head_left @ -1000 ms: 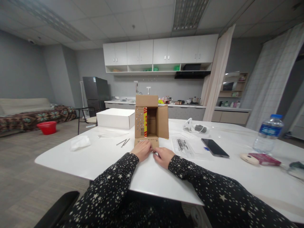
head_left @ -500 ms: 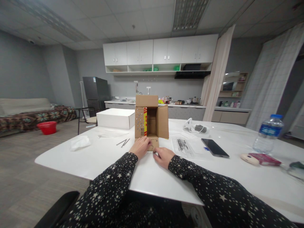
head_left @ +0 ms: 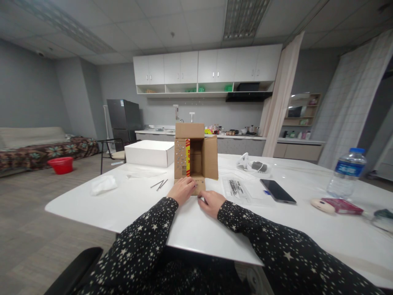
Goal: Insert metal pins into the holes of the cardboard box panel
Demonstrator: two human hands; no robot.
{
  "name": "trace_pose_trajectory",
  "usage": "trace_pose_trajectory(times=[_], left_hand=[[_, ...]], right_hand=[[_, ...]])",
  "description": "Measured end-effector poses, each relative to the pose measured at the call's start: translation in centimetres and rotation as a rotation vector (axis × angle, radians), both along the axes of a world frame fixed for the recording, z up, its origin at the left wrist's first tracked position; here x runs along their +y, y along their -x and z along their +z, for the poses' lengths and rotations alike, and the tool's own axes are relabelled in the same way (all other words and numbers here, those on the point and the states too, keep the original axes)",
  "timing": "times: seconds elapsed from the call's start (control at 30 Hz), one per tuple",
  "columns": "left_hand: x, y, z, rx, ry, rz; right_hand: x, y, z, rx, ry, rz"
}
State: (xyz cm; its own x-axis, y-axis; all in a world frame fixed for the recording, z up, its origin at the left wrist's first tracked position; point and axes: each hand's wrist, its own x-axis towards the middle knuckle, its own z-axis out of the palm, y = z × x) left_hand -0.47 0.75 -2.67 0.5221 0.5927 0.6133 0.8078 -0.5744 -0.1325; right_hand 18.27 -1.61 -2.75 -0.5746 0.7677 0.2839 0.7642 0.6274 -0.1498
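Both hands (head_left: 196, 194) on box flap (head_left: 199, 184)

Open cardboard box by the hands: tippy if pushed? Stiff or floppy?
The cardboard box stands tall on a narrow base with its flaps open, so a push high up would probably tip it. It looks mostly empty inside, so likely light. The flaps look thin and would probably flex; the left hand and right hand rest at the bottom flap.

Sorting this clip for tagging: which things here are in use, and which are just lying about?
In use: carton, its near flap, left hand, right hand.

Lying about: white box, tissue, nails, phone, bottle, red book.
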Motion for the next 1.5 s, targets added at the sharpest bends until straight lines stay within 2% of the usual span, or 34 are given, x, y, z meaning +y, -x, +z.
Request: trace_pose_trajectory(times=[0.33,0.7,1.5], left_hand=[[-0.53,-0.08,0.55,-0.017,0.078,0.088],[-0.36,0.12,0.53,-0.031,0.053,0.18],[-0.46,0.32,0.88,-0.115,0.081,0.209]], right_hand=[[-0.16,-0.01,0.14,-0.006,0.005,-0.004],[0.06,-0.04,-0.15,0.024,-0.006,0.011],[0.04,-0.07,-0.22,0.013,-0.008,0.002]])
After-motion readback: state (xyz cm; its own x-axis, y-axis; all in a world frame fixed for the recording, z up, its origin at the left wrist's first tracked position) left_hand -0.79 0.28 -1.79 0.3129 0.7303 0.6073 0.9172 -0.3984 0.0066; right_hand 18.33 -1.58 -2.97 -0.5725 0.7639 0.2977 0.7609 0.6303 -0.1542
